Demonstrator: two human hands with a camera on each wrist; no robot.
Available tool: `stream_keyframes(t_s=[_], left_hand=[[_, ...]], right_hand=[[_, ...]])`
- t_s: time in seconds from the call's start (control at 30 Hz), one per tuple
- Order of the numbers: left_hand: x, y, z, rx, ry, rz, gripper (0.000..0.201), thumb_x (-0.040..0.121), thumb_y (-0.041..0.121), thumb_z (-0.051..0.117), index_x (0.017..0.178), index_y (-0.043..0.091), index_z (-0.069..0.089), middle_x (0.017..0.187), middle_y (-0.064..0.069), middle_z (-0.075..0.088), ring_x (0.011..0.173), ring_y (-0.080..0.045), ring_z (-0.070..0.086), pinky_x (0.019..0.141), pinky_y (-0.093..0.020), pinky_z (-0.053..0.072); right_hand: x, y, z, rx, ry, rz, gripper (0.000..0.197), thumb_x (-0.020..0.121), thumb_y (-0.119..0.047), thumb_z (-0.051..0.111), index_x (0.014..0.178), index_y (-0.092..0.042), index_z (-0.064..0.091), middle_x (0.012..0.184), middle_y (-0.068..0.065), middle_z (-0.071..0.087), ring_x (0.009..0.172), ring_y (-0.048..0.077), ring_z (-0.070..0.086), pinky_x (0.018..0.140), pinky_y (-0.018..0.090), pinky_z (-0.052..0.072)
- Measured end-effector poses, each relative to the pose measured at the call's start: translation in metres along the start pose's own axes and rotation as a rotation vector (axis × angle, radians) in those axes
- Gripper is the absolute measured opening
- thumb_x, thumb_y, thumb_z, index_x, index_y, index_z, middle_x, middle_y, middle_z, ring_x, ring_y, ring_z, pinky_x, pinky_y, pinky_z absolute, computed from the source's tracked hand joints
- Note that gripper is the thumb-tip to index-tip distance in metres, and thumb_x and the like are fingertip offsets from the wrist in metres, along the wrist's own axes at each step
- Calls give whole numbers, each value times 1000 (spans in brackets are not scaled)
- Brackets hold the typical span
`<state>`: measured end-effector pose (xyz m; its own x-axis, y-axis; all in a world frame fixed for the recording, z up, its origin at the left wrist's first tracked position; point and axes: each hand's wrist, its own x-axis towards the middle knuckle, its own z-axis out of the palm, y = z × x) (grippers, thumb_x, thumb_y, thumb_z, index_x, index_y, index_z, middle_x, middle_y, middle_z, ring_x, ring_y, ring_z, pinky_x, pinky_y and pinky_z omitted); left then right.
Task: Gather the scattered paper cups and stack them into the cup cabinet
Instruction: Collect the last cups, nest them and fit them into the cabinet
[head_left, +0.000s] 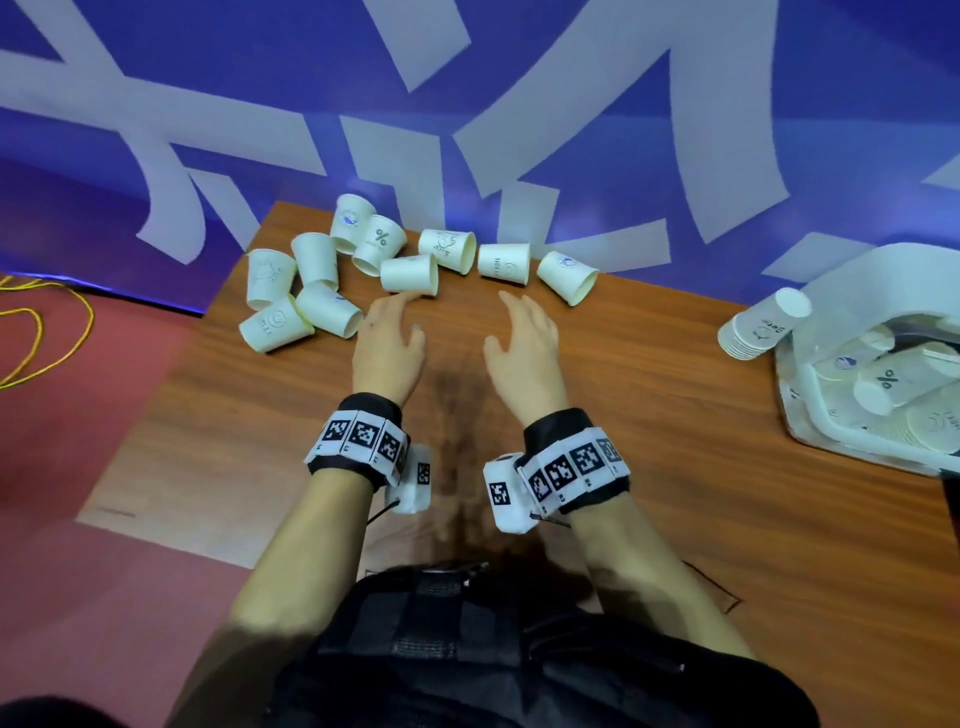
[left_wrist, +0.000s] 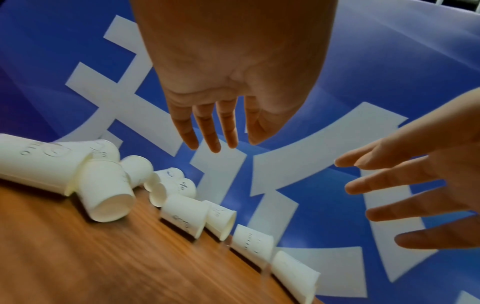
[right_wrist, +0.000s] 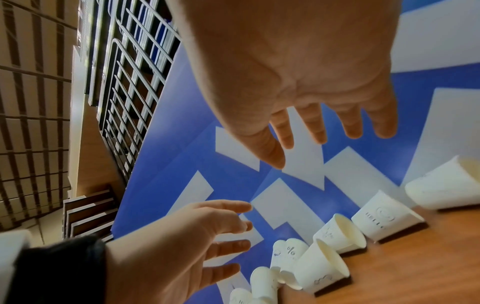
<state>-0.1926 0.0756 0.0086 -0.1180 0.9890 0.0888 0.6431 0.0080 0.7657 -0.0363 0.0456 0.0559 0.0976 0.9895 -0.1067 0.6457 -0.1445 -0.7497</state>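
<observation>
Sideways lie the paper cups, mouths pointing variously; both hands' grip wide, empty.

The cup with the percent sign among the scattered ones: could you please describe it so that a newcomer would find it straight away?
Start at the wooden table and look along its far edge, against the blue banner, where the loose paper cups lie. In the left cluster, near the back, the percent-sign cup lies tipped against its neighbours. It alone among them bears a bold black percent mark; the others carry fainter prints.
</observation>
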Motion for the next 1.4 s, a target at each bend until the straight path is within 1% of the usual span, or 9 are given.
stream_keyframes(t_s=[0.2, 0.4, 0.63, 0.77, 0.9, 1.03, 1.1, 1.27, 1.4], left_hand=[[28, -63, -39, -11, 53, -125, 39, 89, 9, 50, 127, 15, 55, 126, -10, 56, 116, -27, 49, 100, -42, 40], [54, -123, -63, 47, 84, -286, 46, 85, 5, 51, 131, 11, 53, 127, -15, 56, 121, -34, 44, 102, -43, 37], [71, -174, -70, 87, 149, -390, 53, 79, 1, 53, 131, 9, 50, 131, -16, 49, 122, -35, 38, 97, -24, 24], [85, -192, -73, 69, 173, -423, 51, 79, 4, 56, 130, 10, 49, 134, -14, 46, 125, -33, 36, 93, -18, 19], [93, -214, -77, 60, 78, -435, 59, 76, 11, 66, 132, 15, 47, 132, -11, 50, 124, -31, 39, 103, -30, 25], [93, -225, -77, 39, -39, -507, 65, 74, 11, 73, 133, 17, 46, 128, -10, 53, 120, -31, 42, 103, -40, 34], [91, -227, -74, 61, -56, -524, 69, 74, 14, 76, 135, 13, 45, 129, -15, 52, 121, -33, 42, 103, -42, 34], [78, -219, -66, -19, -89, -523, 70, 72, 14, 80, 134, 16, 49, 124, -14, 47, 117, -29, 47, 102, -32, 36], [71, -205, -65, -118, -89, -454, 65, 65, 27, 82, 124, 27, 55, 118, -2, 49, 110, -24, 54, 99, -47, 44]], right_hand=[[34, -41, 65, -81, -147, -36, 53, 95, -13, 46, 146, -18, 32, 156, 7, 23, 144, 25, 13, 117, 45, 20], [81, -57, 129, -221, -299, -100, 56, 93, -13, 47, 146, -16, 32, 152, 7, 30, 139, 28, 24, 115, 41, 24], [129, -53, 183, -387, -463, -108, 54, 94, -19, 48, 145, -16, 31, 147, 10, 34, 133, 33, 31, 107, 46, 31], [148, -53, 211, -358, -503, -92, 65, 92, -27, 54, 149, -19, 23, 146, 12, 34, 132, 35, 33, 105, 49, 33], [163, -55, 233, -341, -558, -89, 75, 91, -32, 58, 151, -22, 15, 146, 13, 32, 130, 38, 35, 104, 50, 35], [166, -51, 246, -373, -556, -73, 77, 89, -27, 58, 152, -22, 13, 140, 14, 37, 125, 37, 39, 101, 47, 35], [163, -46, 249, -356, -522, -56, 75, 89, -23, 57, 151, -22, 16, 134, 15, 40, 121, 38, 43, 98, 47, 36], [151, -30, 240, -267, -465, 0, 77, 81, -18, 62, 148, -19, 23, 128, 16, 42, 116, 39, 45, 98, 47, 39], [133, -16, 212, -74, -342, 104, 72, 78, -22, 67, 143, -16, 35, 128, 15, 43, 118, 34, 43, 99, 39, 38]])
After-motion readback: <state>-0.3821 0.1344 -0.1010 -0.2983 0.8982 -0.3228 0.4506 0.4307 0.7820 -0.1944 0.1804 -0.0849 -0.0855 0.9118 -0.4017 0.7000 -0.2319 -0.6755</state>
